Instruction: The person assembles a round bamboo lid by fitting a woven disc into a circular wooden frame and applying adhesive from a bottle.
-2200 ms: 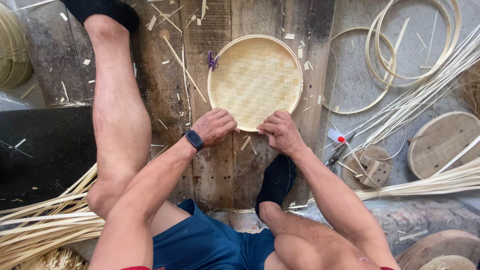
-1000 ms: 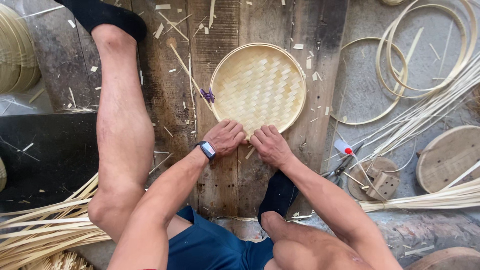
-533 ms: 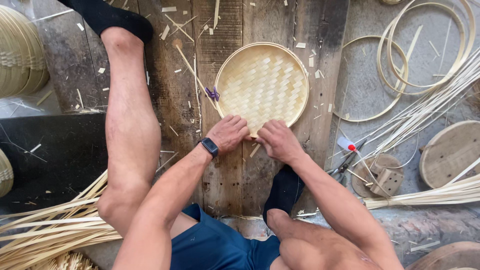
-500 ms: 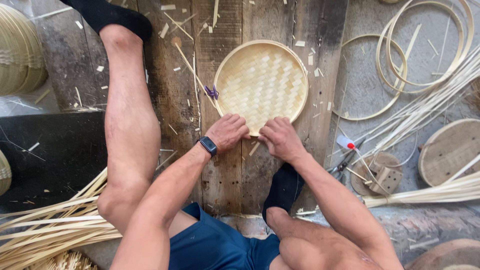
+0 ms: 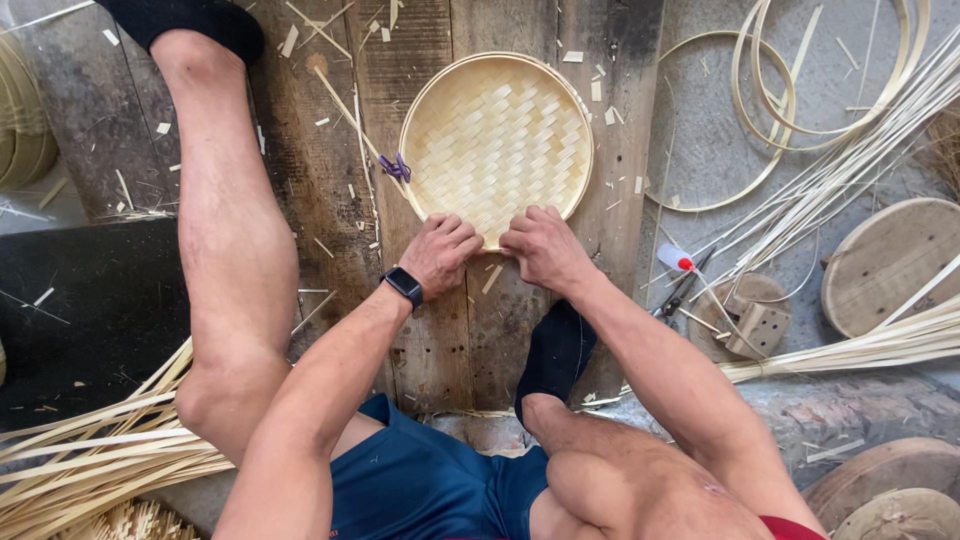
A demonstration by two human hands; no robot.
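Both hands sit side by side on the near rim of a round woven bamboo tray (image 5: 495, 145), which lies flat on the dark wooden floor boards (image 5: 320, 150) between the person's legs. The left hand (image 5: 440, 250), with a black watch (image 5: 403, 286) on its wrist, curls its fingers over the rim edge; the right hand (image 5: 540, 245) presses down just beside it, fingers bent onto the same stretch of rim. Whether either pinches a strip there or only pushes on the edge, I cannot tell.

Judging by how things lie, the tray looks well advanced: the checkered weave fills the whole base and a hoop runs all the way round. What seems left is the finishing of the rim at the near side, where the hands work (a small purple tie (image 5: 396, 167) and a thin bamboo stick (image 5: 350, 110) sit at the left edge of the rim).

Loose bamboo hoops (image 5: 770, 110) lie to the right, long bamboo strips (image 5: 850, 180) fan across them, and round wooden discs (image 5: 890, 265) rest further right. More strips (image 5: 90, 450) are piled at lower left.
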